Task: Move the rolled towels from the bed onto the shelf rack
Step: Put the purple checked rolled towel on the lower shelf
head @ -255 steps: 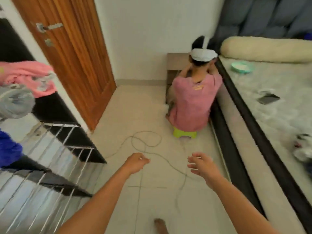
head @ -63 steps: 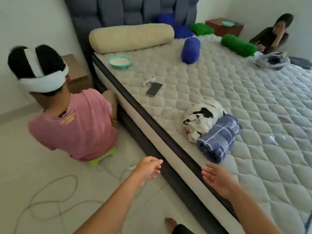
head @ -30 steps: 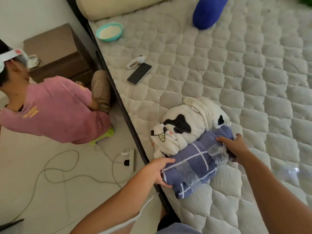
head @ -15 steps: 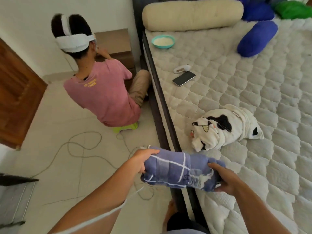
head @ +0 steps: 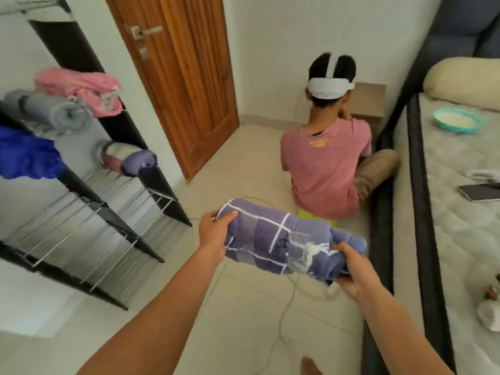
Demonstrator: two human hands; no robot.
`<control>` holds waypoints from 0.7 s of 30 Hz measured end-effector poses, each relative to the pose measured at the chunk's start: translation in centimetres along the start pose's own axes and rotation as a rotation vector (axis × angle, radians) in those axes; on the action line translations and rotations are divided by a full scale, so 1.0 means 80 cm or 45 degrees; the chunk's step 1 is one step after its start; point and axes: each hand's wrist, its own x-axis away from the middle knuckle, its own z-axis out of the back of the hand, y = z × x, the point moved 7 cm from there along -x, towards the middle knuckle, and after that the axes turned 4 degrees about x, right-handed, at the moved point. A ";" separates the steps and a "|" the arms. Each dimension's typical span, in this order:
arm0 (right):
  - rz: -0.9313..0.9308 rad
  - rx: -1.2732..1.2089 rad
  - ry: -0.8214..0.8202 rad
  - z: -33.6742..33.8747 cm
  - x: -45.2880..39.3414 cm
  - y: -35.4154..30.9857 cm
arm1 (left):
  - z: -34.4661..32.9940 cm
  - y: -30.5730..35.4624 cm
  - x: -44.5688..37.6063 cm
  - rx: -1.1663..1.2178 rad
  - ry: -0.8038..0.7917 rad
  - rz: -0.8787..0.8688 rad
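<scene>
The rack [head: 89, 220] stands left of the door [head: 186, 77], holding pink [head: 81, 87], grey [head: 51, 112], blue [head: 24, 155] and lilac [head: 132, 161] towels. Right of the door, the bed [head: 443, 212] bears a bolster [head: 465, 82], bowl [head: 457, 121] and phone [head: 480, 192].
</scene>
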 end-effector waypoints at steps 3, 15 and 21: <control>0.002 -0.043 -0.128 -0.074 -0.003 -0.017 | 0.060 -0.003 -0.014 0.067 0.126 0.121; -0.142 0.307 -0.450 -0.295 -0.112 -0.028 | 0.073 0.039 -0.141 0.807 -0.187 0.177; -0.105 0.589 -0.622 -0.398 -0.170 -0.051 | 0.100 0.081 -0.233 0.854 -0.014 0.155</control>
